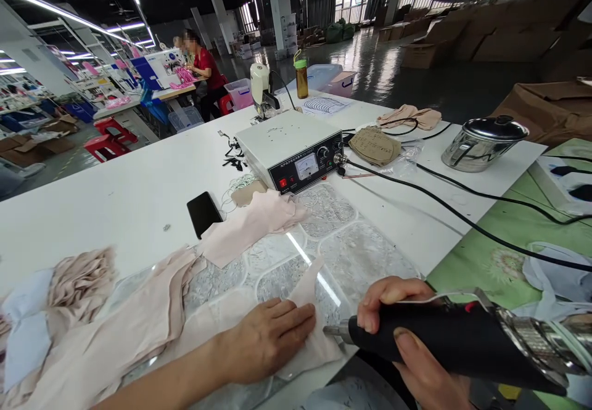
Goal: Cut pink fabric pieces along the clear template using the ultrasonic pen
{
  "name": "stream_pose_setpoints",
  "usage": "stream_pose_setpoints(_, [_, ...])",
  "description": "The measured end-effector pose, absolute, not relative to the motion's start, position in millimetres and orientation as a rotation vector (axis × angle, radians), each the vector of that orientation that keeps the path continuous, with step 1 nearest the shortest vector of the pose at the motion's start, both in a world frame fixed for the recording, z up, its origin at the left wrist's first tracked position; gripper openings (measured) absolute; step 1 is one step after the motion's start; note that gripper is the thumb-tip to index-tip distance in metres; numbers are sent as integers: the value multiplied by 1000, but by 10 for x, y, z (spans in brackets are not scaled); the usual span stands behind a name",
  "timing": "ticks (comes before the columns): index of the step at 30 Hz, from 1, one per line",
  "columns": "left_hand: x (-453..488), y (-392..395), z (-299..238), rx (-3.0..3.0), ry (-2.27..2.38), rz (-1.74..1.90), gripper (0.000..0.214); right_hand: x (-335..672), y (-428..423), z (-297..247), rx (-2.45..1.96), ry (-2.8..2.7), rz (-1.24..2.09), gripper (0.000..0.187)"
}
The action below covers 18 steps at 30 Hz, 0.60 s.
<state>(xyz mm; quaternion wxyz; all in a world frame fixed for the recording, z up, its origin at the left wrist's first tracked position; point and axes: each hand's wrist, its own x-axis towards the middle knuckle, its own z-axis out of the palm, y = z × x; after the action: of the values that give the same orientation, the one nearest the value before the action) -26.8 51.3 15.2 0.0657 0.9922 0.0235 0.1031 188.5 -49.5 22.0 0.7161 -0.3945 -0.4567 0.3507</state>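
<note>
My left hand [272,342] lies flat on a pale pink fabric piece [319,342], its fingers stretched out and holding the cloth down. My right hand [416,348] is wrapped round a black handheld ultrasonic tool [439,330] with a narrow metal tip. That tip points left, close to the fabric beside my left fingertips; whether it touches the cloth I cannot tell. Under the fabric is a clear patterned mat [370,256]. More pale pink pieces [254,222] are spread on the mat's far side, and a longer stack [120,330] reaches along my left forearm.
Behind the mat stands a control box [296,145] with a meter. Its black cable [435,206] runs right. A phone [203,213], a bottle [301,77], a metal pot [483,142] and crumpled cloth [81,280] share the white table. A person in red [208,68] sits far left.
</note>
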Motion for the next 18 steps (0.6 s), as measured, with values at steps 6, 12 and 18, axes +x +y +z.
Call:
stream_pose_setpoints(6, [-233, 660, 166, 2946, 154, 499, 25, 1898, -468, 200, -857, -1000, 778, 12])
stream_pose_setpoints(12, [-202, 729, 142, 2956, 174, 442, 31, 1921, -457, 180, -830, -997, 776, 14])
stream_pose_setpoints(18, [-216, 781, 96, 2931, 164, 350, 34, 1977, -338, 229, -803, -911, 704, 13])
